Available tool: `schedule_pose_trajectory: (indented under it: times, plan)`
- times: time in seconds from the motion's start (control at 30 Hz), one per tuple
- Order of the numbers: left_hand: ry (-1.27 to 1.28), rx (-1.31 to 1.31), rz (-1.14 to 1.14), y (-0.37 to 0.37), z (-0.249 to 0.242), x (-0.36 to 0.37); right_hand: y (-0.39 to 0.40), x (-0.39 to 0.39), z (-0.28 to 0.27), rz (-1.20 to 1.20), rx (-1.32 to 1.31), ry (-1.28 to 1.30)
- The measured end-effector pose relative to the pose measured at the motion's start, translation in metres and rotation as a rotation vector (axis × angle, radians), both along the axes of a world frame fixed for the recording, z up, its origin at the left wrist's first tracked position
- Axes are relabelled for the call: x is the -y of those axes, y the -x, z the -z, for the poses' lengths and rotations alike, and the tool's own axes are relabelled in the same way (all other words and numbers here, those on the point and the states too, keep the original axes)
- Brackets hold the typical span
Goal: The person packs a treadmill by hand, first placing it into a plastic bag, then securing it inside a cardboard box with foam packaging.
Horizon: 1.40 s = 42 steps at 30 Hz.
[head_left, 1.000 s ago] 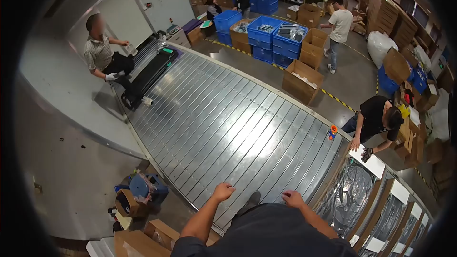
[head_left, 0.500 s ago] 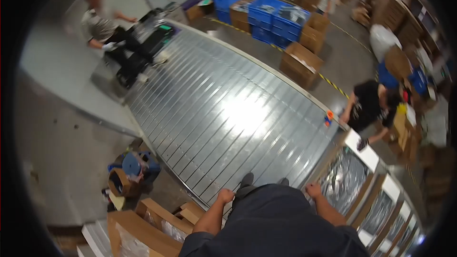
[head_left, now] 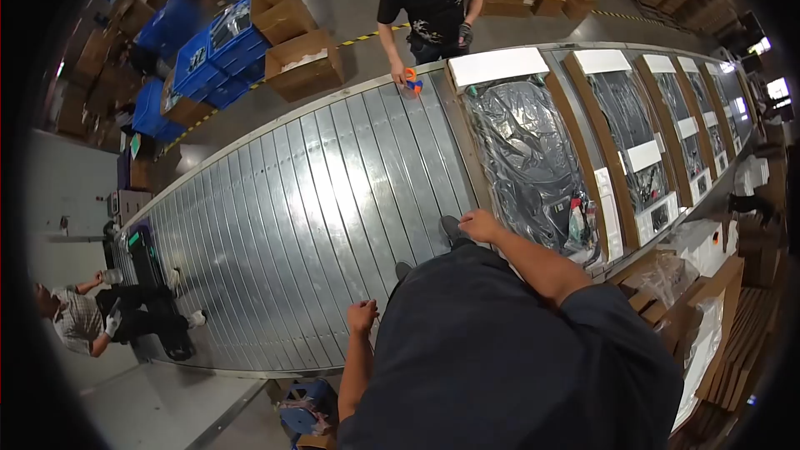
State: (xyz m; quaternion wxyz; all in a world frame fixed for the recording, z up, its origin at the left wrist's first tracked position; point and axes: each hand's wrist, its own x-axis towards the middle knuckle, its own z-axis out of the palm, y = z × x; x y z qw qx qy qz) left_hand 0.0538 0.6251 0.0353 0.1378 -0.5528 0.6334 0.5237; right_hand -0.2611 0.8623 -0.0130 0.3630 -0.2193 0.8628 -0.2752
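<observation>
Well, the left hand [head_left: 362, 316] is in the lower middle of the frame, over the slatted metal conveyor [head_left: 275, 192], its fingers curled in loosely and narrow. The right hand [head_left: 481, 226], just right of centre, is also narrow, its fingers drawn together, close to the near left corner of an open carton [head_left: 570, 129]; whether it touches the cardboard I cannot tell. That carton lies right of centre and holds a dark item [head_left: 533, 150] under clear plastic, with a white foam block [head_left: 497, 68] across its far end. More open cartons [head_left: 637, 146] run in a row toward the right edge, also with plastic-covered contents. Between the hands, two dark shoes [head_left: 452, 230] show against the slats.

At the upper middle, a person in a black T-shirt [head_left: 429, 12] stands at the conveyor's far edge, one hand beside an orange-and-blue item [head_left: 412, 82]. At the lower left, a seated person [head_left: 83, 317] wears a white glove [head_left: 112, 322]. Blue crates [head_left: 200, 71] and a brown box [head_left: 304, 67] sit at the upper left.
</observation>
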Motion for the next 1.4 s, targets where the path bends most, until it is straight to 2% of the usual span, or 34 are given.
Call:
schedule_pose_trajectory:
  times: [0.1,0.13,0.2,0.3,0.33,0.37,0.4,0.43,0.47,0.5,0.53,0.63,0.7,0.73,0.77,0.83,0.87,0.9,0.93,0.97,1.0,1.03,1.07,1.1,1.17,1.23,1.3,1.33,1.37,1.4]
  plan:
    - [-0.020,-0.028,0.010,0.019,0.005,0.014,0.002,-0.028,-0.020,0.062,-0.010,-0.119]
    - [-0.082,-0.087,-0.088,0.012,0.033,0.021,0.002,-0.042,-0.007,0.082,-0.021,-0.136]
    - [-0.039,-0.086,-0.066,0.024,0.035,0.025,0.004,-0.074,0.034,0.115,-0.049,-0.166]
    - [-0.006,-0.103,-0.030,0.042,0.037,0.025,0.011,-0.101,0.056,0.055,-0.102,-0.281]
    - [0.010,-0.111,-0.046,0.043,0.038,0.024,0.014,-0.107,0.068,-0.014,-0.151,-0.348]
    - [0.007,-0.152,-0.024,0.037,0.048,0.022,0.018,-0.122,0.088,-0.219,-0.288,-0.219]
    - [0.033,-0.123,0.013,0.033,0.056,0.021,0.018,-0.115,0.081,-0.121,-0.254,-0.193]
    - [0.092,-0.086,0.040,0.031,0.059,0.018,0.029,-0.120,0.113,-0.164,-0.169,-0.187]
    - [0.159,-0.014,0.120,0.040,0.030,0.013,0.042,-0.118,0.112,-0.617,-0.508,-0.029]
    - [0.257,0.001,0.132,0.033,0.036,0.007,0.035,-0.079,0.037,-0.114,0.031,-0.091]
    - [0.299,0.015,0.095,0.027,0.040,0.001,0.040,-0.081,0.058,-0.015,0.137,-0.056]
    - [0.217,0.088,-0.083,0.010,0.023,-0.002,0.065,-0.039,0.062,-0.555,-0.061,-0.112]
    - [0.213,0.039,-0.268,-0.011,0.002,-0.011,0.079,0.001,0.060,-0.893,-0.130,-0.133]
    - [0.215,0.015,-0.346,-0.025,-0.005,-0.017,0.092,0.026,0.067,-1.308,-0.371,-0.101]
    - [0.209,0.014,-0.410,-0.040,-0.006,-0.026,0.102,0.053,0.069,-1.326,-0.402,-0.157]
    - [0.195,0.043,-0.538,-0.068,0.018,-0.070,0.121,0.104,0.080,-1.349,-0.472,-0.259]
    - [0.179,0.071,-0.601,-0.086,0.034,-0.090,0.127,0.137,0.085,-1.277,-0.507,-0.194]
    - [0.061,0.104,-0.643,-0.103,0.040,-0.110,0.127,0.167,0.093,-1.201,-0.543,-0.125]
    - [-0.061,0.134,-0.680,-0.123,0.040,-0.125,0.114,0.203,0.088,-0.927,-0.374,-0.121]
    - [0.024,0.236,-0.296,-0.147,0.066,-0.150,0.090,0.242,0.068,-0.653,-0.206,-0.116]
    - [0.103,0.334,0.089,-0.171,0.089,-0.174,0.051,0.277,0.026,-0.498,-0.011,0.012]
    - [-0.020,0.379,-0.138,-0.186,0.089,-0.189,0.004,0.304,-0.010,-0.338,0.185,0.132]
    - [-0.145,0.418,-0.366,-0.202,0.085,-0.203,-0.031,0.326,-0.019,-0.347,0.259,0.186]
    - [-0.058,0.421,-0.423,-0.236,0.141,-0.239,-0.064,0.347,-0.026,-0.361,0.334,0.240]
    - [0.001,0.367,-0.793,-0.257,0.174,-0.257,-0.138,0.372,-0.048,-0.601,0.364,0.192]
    - [-0.060,0.243,-1.407,-0.263,0.100,-0.218,-0.198,0.383,-0.047,-0.886,0.338,0.134]
    - [0.001,-0.122,-1.733,-0.264,0.066,-0.190,-0.245,0.391,-0.052,-1.308,0.040,0.091]
    - [0.061,-0.140,-1.761,-0.267,0.086,-0.187,-0.265,0.396,-0.055,-1.388,0.061,-0.008]
    - [0.118,-0.152,-1.800,-0.266,0.104,-0.185,-0.278,0.401,-0.044,-1.434,0.086,0.016]
    - [0.105,-0.092,-1.680,-0.262,0.106,-0.179,-0.284,0.409,-0.035,-1.427,0.140,-0.026]
